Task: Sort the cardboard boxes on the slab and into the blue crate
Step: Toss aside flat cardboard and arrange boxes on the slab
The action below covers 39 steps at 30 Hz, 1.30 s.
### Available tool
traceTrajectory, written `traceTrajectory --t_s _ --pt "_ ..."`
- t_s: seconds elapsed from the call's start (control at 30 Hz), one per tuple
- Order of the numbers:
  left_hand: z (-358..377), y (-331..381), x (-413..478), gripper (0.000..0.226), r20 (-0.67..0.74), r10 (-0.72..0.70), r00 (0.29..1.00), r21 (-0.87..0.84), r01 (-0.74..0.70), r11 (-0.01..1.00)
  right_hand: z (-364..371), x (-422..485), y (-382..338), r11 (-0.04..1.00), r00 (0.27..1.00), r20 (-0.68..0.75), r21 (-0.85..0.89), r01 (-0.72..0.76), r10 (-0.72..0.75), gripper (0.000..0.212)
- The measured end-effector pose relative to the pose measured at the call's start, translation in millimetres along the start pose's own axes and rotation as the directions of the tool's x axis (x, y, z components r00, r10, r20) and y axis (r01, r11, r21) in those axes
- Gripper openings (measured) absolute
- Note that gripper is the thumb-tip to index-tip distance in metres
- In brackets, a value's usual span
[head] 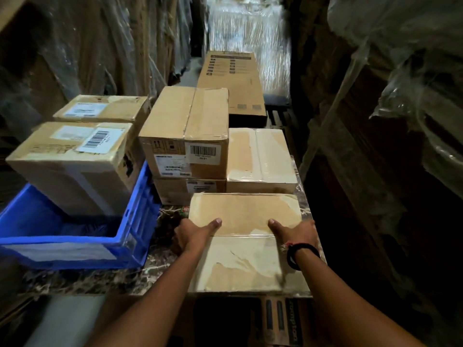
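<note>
A flat taped cardboard box (244, 242) lies on the dark marble slab (100, 281) right in front of me. My left hand (193, 234) grips its left side with the thumb across the top. My right hand (295, 232) grips its right side the same way. The blue crate (130, 236) stands on the slab to the left, with a labelled cardboard box (72, 166) sitting in it and a second box (102, 108) behind that one. Beyond my box, two boxes are stacked (185, 136) and a taped box (260, 161) lies beside them.
A long printed carton (231, 81) lies farther back on a dark pallet. Plastic-wrapped goods (250, 26) wall in the aisle on both sides and at the far end. Another printed carton (283, 324) sits below the slab's front edge.
</note>
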<state>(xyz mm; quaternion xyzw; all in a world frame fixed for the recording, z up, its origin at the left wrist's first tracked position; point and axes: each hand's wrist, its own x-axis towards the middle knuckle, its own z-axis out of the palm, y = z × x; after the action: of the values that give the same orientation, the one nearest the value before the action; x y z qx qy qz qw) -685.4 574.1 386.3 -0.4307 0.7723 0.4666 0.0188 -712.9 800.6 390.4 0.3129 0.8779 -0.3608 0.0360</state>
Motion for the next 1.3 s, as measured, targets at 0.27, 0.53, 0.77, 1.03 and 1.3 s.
traceTrajectory --t_s 0.27,0.53,0.77,1.03,1.3 --pt "31 0 27 0.079 -0.052 0.101 0.994 0.245 -0.085 0.966 18 22 7 0.996 1.0 -0.007 -0.089 0.003 -0.003 0.107" --pt "41 -4 28 0.085 -0.117 0.192 0.974 0.439 -0.123 0.89 27 28 21 0.972 0.991 -0.041 -0.207 0.113 -0.124 0.1" --pt "48 -10 26 0.094 -0.115 0.195 0.974 0.454 -0.123 0.882 30 42 27 0.956 0.982 -0.034 -0.238 0.173 -0.187 0.096" --pt "40 -12 31 0.098 0.012 0.207 0.978 0.431 -0.192 0.882 28 41 28 0.963 0.983 0.017 -0.198 0.181 -0.181 0.096" --pt "35 -18 25 0.083 0.181 0.62 0.763 0.564 -0.597 0.571 32 26 21 0.7 0.786 0.08 -0.405 0.588 -0.613 0.077"
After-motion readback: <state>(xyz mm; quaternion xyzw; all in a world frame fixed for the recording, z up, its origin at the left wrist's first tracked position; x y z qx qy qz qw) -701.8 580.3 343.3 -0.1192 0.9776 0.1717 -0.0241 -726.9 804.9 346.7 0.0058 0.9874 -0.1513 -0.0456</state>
